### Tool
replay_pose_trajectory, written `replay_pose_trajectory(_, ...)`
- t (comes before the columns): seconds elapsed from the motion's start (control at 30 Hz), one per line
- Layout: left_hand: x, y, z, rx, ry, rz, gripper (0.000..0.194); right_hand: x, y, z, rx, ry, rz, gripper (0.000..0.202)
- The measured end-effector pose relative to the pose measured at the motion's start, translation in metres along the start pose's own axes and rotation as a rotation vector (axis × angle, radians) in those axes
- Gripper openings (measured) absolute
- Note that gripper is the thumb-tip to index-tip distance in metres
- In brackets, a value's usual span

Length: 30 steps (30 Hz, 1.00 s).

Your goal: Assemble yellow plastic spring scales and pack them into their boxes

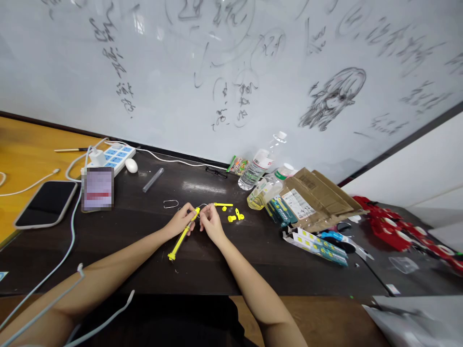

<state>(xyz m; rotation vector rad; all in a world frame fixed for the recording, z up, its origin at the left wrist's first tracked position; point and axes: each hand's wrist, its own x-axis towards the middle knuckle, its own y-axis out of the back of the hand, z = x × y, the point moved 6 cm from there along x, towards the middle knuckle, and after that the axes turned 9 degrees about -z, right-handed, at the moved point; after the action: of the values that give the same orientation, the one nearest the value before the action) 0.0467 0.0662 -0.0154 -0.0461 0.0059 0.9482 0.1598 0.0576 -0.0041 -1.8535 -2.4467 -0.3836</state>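
Note:
A long yellow plastic rod [181, 241] slants toward the table's front edge, its upper end pinched in my left hand [181, 221]. Close beside it, my right hand [211, 223] has its fingertips pressed together near the rod's top, where a thin wire [203, 206] curves between the hands. What exactly those right fingertips grip is too small to tell. Just right of my hands lie a thin yellow stick [224, 205] and several small yellow parts [232, 219]. A bent wire piece [170, 204] rests up and left of my left hand.
Two bottles [256, 168], a snack packet [238, 165], a cardboard package [318, 197] and teal-yellow boxes [318, 247] stand or lie to the right. At the left are a phone [47, 204], a power strip [118, 158] and cables. Glasses [216, 172] lie by the whiteboard [162, 86].

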Motion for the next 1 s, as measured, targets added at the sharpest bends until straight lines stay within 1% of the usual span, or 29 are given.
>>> replay_pose_trajectory(0.1,0.001,-0.002,-0.001,-0.134,-0.029,0.031,0.031,0.001,-0.006,0.007,0.081,-0.022,-0.031,0.021)
replay_pose_trajectory(0.2,0.001,-0.005,0.001,-0.271,-0.049,0.068,0.029,0.002,-0.008,0.006,0.120,-0.013,-0.064,0.028)
replay_pose_trajectory(0.3,0.001,-0.009,-0.001,-0.388,0.010,0.067,0.029,0.003,-0.005,0.002,0.143,-0.026,-0.114,0.031)
replay_pose_trajectory(0.47,0.001,-0.016,-0.010,-0.646,0.158,-0.029,0.026,0.004,-0.001,-0.001,0.155,-0.043,-0.209,0.033)
replay_pose_trajectory(0.57,0.000,-0.019,-0.011,-0.799,0.210,-0.092,0.025,0.005,0.001,-0.003,0.117,-0.039,-0.253,0.032)
replay_pose_trajectory(0.67,-0.003,-0.021,-0.009,-0.889,0.232,-0.129,0.027,0.004,0.005,-0.007,0.068,-0.028,-0.278,0.029)
replay_pose_trajectory(0.8,-0.006,-0.024,-0.005,-0.983,0.246,-0.150,0.034,0.003,0.009,-0.015,0.010,-0.013,-0.295,0.027)
replay_pose_trajectory(0.9,-0.009,-0.028,-0.003,-1.051,0.263,-0.172,0.039,0.004,0.010,-0.017,0.038,-0.034,-0.306,0.028)
replay_pose_trajectory(1.0,-0.011,-0.030,-0.001,-1.091,0.261,-0.187,0.039,0.005,0.009,-0.014,0.119,-0.107,-0.326,0.029)
